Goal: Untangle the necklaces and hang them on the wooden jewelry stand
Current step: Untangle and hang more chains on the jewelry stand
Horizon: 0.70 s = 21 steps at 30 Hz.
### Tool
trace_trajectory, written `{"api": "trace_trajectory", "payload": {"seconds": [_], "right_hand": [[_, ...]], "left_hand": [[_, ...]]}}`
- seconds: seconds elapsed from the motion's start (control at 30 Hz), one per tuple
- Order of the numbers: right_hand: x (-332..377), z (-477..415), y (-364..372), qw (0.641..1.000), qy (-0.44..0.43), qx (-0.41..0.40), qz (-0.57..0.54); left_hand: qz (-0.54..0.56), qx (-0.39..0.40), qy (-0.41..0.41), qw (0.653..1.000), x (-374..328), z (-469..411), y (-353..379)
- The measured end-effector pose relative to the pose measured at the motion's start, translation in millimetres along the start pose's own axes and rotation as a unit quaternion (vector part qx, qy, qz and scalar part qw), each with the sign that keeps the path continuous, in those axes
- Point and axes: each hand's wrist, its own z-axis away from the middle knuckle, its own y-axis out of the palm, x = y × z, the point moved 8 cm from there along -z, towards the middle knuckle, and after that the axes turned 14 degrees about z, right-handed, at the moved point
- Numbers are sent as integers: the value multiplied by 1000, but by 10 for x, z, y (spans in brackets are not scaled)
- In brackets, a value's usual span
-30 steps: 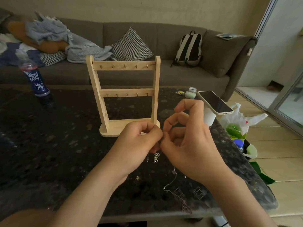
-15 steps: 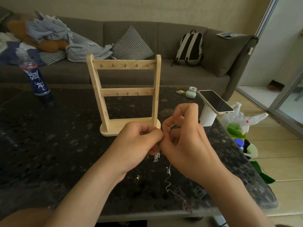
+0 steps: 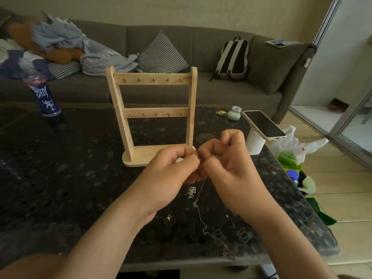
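A: What are we holding?
B: Our left hand [image 3: 169,174] and right hand [image 3: 227,170] meet, fingers curled, both pinching a necklace [image 3: 201,216]; its chain trails down onto the desk [image 3: 80,178], toward us. The wooden jewelry stand [image 3: 153,115] stands just beyond.

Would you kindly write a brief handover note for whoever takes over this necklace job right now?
Left hand: pinches the silver chain just in front of the wooden jewelry stand.
Right hand: pinches the same chain right beside the left fingertips.
Chain: drops from the pinch and trails over the dark table towards the near edge. A small silver clump shows just below the hands; whether it hangs or lies flat is unclear.
Stand: upright, every visible hook bare.
Done: nothing hung.
Left: finish untangling, then hang each necklace on a hook.
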Motion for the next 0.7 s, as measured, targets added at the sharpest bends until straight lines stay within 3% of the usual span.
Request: {"api": "trace_trajectory", "payload": {"seconds": [0.13, 0.33, 0.57, 0.7], "right_hand": [[-3, -20, -50, 997, 27, -8, -74], [73, -10, -89, 997, 21, -16, -75], [261, 23, -150, 996, -36, -42, 72], [264, 22, -132, 994, -37, -33, 95]], "left_hand": [[27, -16, 24, 999, -45, 7, -53], [41, 2, 47, 998, -56, -12, -48], [20, -1, 48, 999, -55, -25, -53], [3, -1, 46, 999, -62, -25, -49]]}}
